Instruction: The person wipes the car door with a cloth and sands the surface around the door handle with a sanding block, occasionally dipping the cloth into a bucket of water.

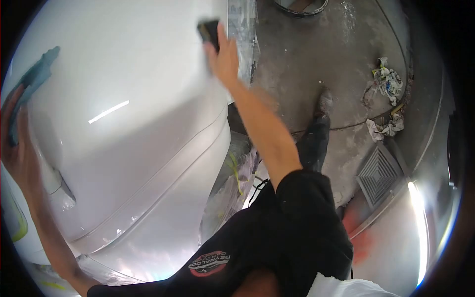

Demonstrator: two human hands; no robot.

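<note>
A glossy white car body panel (148, 64) fills the left half of the view, with a door handle (60, 190) low on its left side. My right hand (225, 57) is closed on a small dark block (209, 33), held at the panel's upper right edge and slightly blurred. At the far left, my left hand (17, 148) has a blue-green cloth (37, 79) in its fingers, against the panel. Part of that cloth lies over the white surface.
Crumpled paper (388, 84) lies on the grey floor (292, 59) at the right, near a square metal grille (378, 175). A round rim (302, 12) shows at the top. Plastic sheeting (232, 183) hangs below the panel's edge. A bright light strip is at lower right.
</note>
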